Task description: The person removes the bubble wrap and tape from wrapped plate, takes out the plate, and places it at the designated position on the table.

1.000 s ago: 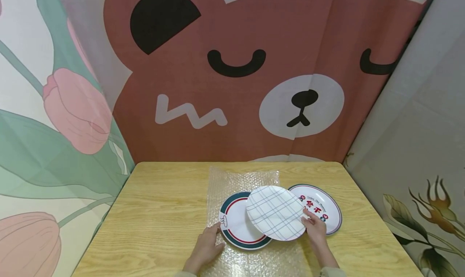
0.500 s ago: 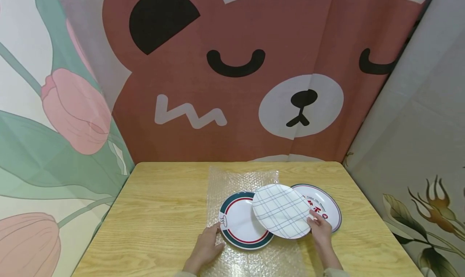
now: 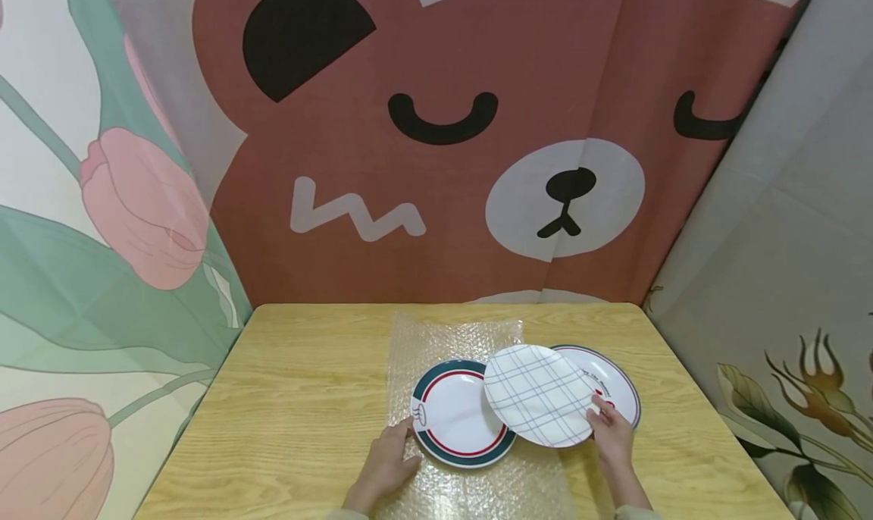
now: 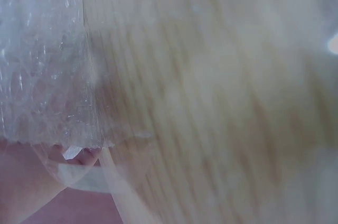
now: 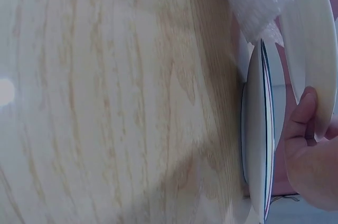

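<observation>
My right hand (image 3: 614,440) pinches the lower right rim of a white plate with a blue plaid pattern (image 3: 537,395). That plate is raised and overlaps the two plates beneath it. In the right wrist view, thumb and fingers lie on either side of the plate's edge (image 5: 319,49). A plate with a green and red rim (image 3: 453,418) lies on the bubble wrap (image 3: 464,342). My left hand (image 3: 385,463) touches its left rim with the fingertips, the thumb spread apart over the wrap. A plate with red lettering (image 3: 624,380) sits at the right, partly covered.
The bubble wrap runs down the middle of the wooden table (image 3: 293,399) to its near side. A printed cloth with a bear (image 3: 436,186) hangs behind the table. Other cloths hang left and right.
The right hand has moved the plaid plate to the right. More of the green-rimmed plate shows, and less of the lettered plate. The left hand has stayed in place.
</observation>
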A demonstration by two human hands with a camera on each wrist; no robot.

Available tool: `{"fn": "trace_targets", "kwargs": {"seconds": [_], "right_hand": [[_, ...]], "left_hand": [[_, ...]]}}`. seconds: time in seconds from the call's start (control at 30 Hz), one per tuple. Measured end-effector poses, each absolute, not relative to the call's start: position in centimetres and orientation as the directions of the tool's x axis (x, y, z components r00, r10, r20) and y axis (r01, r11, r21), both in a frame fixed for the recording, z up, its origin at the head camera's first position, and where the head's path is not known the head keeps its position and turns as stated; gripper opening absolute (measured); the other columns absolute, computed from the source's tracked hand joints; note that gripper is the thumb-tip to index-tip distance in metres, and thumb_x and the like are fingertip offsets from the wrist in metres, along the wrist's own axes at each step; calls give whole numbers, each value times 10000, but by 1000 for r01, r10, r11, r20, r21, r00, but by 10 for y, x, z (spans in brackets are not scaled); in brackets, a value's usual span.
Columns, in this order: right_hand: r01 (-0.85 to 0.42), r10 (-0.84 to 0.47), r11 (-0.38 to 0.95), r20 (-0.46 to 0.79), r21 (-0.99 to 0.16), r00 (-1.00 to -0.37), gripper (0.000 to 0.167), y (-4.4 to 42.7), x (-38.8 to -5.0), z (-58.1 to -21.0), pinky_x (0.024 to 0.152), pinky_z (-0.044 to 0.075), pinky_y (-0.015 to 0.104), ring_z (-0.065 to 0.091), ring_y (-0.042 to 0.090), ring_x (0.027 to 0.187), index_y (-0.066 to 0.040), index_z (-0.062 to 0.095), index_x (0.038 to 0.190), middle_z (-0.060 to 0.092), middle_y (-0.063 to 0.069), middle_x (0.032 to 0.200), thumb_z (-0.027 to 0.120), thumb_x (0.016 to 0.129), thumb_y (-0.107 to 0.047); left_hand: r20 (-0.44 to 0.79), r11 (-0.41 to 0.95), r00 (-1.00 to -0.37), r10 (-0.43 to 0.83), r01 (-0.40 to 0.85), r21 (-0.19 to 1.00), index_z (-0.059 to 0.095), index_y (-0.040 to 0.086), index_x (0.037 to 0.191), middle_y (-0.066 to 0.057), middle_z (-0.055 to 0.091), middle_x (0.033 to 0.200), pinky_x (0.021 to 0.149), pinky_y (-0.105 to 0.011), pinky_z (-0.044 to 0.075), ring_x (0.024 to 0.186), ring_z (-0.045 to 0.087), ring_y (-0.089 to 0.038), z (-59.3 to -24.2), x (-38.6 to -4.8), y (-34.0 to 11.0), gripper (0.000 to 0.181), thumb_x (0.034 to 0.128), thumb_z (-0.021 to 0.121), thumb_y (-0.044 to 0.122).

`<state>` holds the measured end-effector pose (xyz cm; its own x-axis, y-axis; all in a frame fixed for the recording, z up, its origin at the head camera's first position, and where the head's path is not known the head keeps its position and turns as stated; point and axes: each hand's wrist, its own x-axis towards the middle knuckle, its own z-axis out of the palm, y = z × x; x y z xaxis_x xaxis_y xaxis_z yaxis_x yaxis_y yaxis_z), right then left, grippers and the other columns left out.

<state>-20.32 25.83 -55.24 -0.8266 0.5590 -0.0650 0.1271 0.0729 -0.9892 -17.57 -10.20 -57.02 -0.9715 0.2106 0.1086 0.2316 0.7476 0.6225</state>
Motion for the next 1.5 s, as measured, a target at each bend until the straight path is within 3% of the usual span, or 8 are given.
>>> {"fn": "trace_targets", "kwargs": {"seconds": [0.1, 0.23, 0.4, 0.47, 0.63, 0.9, 1.27, 1.5], "right_hand": [[136, 572, 88, -62, -987, -818, 381, 261, -203, -552, 546, 441, 107, 449, -19, 669, 103, 489, 1185, 521, 13, 819, 547, 822, 6], [99, 597, 60, -44, -993, -801, 343, 266, -204, -558, 501, 427, 112, 444, -9, 626, 62, 548, 1148, 494, -43, 726, 566, 813, -9], [61, 631, -6, -51, -998, -774, 293, 274, -205, -567, 497, 423, 94, 463, -22, 608, -203, 665, 998, 510, -85, 666, 596, 795, -4], [80, 639, 9, -56, -997, -767, 300, 276, -204, -566, 502, 420, 94, 457, -21, 612, -191, 654, 1031, 502, -78, 677, 584, 800, -13], [96, 650, 8, -68, -995, -757, 366, 276, -199, -556, 496, 414, 107, 447, 0, 612, 79, 524, 1171, 487, -22, 701, 559, 816, -3], [117, 686, -39, -112, -992, -719, 376, 279, -195, -551, 501, 399, 91, 425, -15, 620, 59, 521, 1187, 471, -61, 683, 553, 814, 19], [176, 719, -73, -175, -982, -672, 441, 308, -214, -600, 643, 433, 59, 435, 22, 793, -28, 481, 1251, 448, 13, 1002, 556, 817, -11], [182, 748, -94, -190, -979, -636, 444, 323, -222, -620, 540, 469, 126, 486, -5, 636, -52, 498, 1241, 523, -70, 753, 567, 804, -13]], "left_hand": [[111, 752, -971, 210, 233, 617, 482, -8, 1211, -77, 604, 1035, 822, -476, 414, 966, 521, -304, -571, -176, -102, 573, 700, 680, 159], [109, 754, -972, 209, 231, 614, 474, -8, 1216, -74, 599, 1041, 825, -474, 412, 966, 517, -303, -570, -176, -103, 581, 703, 685, 168], [102, 749, -972, 212, 229, 622, 473, -9, 1217, -82, 598, 1047, 832, -486, 405, 976, 513, -309, -569, -176, -102, 584, 700, 685, 160], [100, 751, -972, 212, 228, 620, 475, -6, 1216, -82, 598, 1049, 831, -485, 407, 976, 513, -308, -569, -177, -102, 583, 699, 687, 158], [98, 753, -972, 212, 226, 618, 473, 4, 1223, -76, 597, 1060, 842, -480, 402, 988, 511, -300, -570, -178, -103, 584, 705, 687, 168], [102, 748, -969, 224, 238, 619, 465, -20, 1225, -103, 582, 1080, 846, -487, 400, 1004, 503, -323, -571, -176, -103, 589, 713, 689, 164], [138, 758, -964, 229, 266, 595, 476, -23, 1211, -96, 592, 1052, 828, -474, 411, 980, 514, -308, -573, -176, -103, 582, 703, 683, 172], [137, 759, -964, 227, 263, 596, 473, -24, 1214, -95, 585, 1049, 829, -485, 404, 983, 506, -309, -571, -175, -103, 582, 706, 683, 165]]}}
